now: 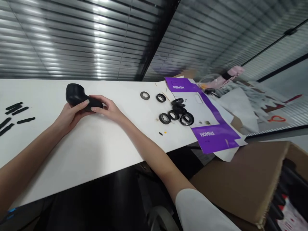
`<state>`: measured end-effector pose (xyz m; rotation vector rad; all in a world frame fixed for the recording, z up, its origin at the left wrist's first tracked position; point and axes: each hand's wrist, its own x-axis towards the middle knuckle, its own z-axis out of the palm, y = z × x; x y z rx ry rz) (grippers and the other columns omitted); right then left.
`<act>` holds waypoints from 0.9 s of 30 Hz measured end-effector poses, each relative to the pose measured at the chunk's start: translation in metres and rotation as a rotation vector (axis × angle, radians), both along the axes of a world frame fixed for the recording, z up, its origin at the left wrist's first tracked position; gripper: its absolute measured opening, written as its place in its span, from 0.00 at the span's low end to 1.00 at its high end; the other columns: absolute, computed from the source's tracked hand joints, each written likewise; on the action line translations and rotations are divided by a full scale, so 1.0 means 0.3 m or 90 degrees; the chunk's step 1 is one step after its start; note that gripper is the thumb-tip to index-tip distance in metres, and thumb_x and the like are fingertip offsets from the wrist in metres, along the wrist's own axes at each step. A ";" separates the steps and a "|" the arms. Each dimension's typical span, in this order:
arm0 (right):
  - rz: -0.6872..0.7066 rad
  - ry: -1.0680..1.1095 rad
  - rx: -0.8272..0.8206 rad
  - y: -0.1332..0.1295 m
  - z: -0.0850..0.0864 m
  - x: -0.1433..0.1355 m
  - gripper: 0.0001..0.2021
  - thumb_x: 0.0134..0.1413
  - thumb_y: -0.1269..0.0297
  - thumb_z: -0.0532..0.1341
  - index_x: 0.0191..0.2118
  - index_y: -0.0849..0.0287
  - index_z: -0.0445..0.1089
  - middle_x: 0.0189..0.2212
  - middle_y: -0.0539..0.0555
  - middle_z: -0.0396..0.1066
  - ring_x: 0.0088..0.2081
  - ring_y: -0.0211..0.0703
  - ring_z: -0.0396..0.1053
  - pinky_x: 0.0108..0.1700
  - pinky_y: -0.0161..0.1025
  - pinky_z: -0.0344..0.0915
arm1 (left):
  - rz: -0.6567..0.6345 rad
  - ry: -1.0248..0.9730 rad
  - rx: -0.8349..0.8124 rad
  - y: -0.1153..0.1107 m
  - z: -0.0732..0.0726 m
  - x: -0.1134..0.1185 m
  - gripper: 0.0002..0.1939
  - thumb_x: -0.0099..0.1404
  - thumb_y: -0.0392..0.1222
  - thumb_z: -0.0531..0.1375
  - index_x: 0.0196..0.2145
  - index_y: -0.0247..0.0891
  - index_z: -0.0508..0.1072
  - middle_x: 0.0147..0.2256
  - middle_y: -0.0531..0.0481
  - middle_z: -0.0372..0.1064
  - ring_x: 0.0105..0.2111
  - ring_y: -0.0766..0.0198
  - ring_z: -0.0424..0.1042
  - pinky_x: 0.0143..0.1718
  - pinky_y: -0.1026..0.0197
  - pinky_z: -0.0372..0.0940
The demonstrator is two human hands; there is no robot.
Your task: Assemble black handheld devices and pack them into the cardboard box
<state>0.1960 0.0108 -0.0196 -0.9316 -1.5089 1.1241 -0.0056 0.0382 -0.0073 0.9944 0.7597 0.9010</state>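
A black device [75,93] with a thick rounded head and a narrower handle is held just above the white table [115,147]. My left hand [72,114] is wrapped around it below the head, thumb on top. My right hand [107,107] grips the handle end, its thumb and fingers on either side. Several black rings [186,119] are grouped on the table to the right, and a flat ring [144,95] lies nearest to my right hand. Several flat black strips [26,120] lie at the far left.
A purple and white printed sheet [216,141] overhangs the table's right end, with papers and a pink item [223,80] behind it. An open cardboard box [243,179] with black parts stands at the lower right. Blinds [72,38] rise behind the table.
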 end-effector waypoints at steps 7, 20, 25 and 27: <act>-0.218 -0.085 0.038 0.023 -0.001 0.084 0.21 0.62 0.46 0.70 0.57 0.48 0.78 0.64 0.55 0.75 0.59 0.53 0.74 0.49 0.42 0.77 | 0.032 -0.062 -0.082 0.015 0.013 0.020 0.17 0.69 0.47 0.72 0.49 0.33 0.80 0.54 0.33 0.80 0.63 0.39 0.77 0.64 0.39 0.76; -0.978 -0.215 -0.041 0.004 0.004 0.523 0.23 0.71 0.65 0.48 0.64 0.63 0.68 0.65 0.68 0.70 0.62 0.53 0.70 0.67 0.50 0.66 | 0.037 -0.119 -0.160 0.035 0.016 0.055 0.11 0.74 0.40 0.66 0.48 0.27 0.79 0.52 0.27 0.80 0.60 0.40 0.79 0.62 0.38 0.76; -0.942 -0.334 -0.116 -0.087 0.016 0.610 0.20 0.62 0.70 0.55 0.57 0.67 0.73 0.60 0.73 0.73 0.64 0.61 0.67 0.71 0.55 0.58 | 0.014 -0.144 -0.173 0.048 0.001 0.062 0.11 0.73 0.39 0.68 0.48 0.29 0.80 0.53 0.28 0.80 0.59 0.40 0.80 0.62 0.37 0.76; -0.911 -0.381 -0.135 -0.123 0.025 0.642 0.17 0.59 0.71 0.57 0.51 0.66 0.75 0.57 0.72 0.74 0.63 0.62 0.68 0.71 0.54 0.57 | 0.006 -0.149 -0.177 0.050 -0.006 0.065 0.10 0.73 0.40 0.68 0.47 0.29 0.80 0.54 0.28 0.79 0.59 0.40 0.80 0.63 0.36 0.75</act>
